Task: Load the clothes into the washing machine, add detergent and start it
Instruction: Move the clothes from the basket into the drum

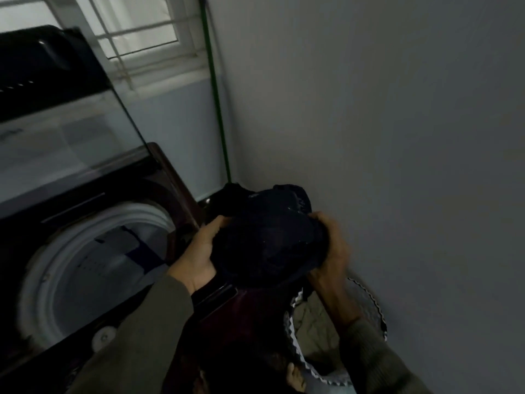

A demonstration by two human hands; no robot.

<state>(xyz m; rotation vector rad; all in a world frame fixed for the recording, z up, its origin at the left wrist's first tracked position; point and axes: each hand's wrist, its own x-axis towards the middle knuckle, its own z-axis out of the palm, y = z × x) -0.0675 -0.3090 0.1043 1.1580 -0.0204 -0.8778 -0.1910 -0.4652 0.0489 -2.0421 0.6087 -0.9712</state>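
Gripping dark clothes bundle [270,240] | left hand [199,251], right hand [332,245] | beside open drum rim [93,223]

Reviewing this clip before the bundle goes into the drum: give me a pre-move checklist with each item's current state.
1. Washer lid raised: ok.
2. Drum opening unobstructed: ok.
3. Left hand grips dark clothes bundle: ok.
4. Right hand grips the bundle too: ok.
5. Bundle over the drum: not ok, it is to the right of it.
6. Laundry basket emptied: not ok, fabric remains inside.
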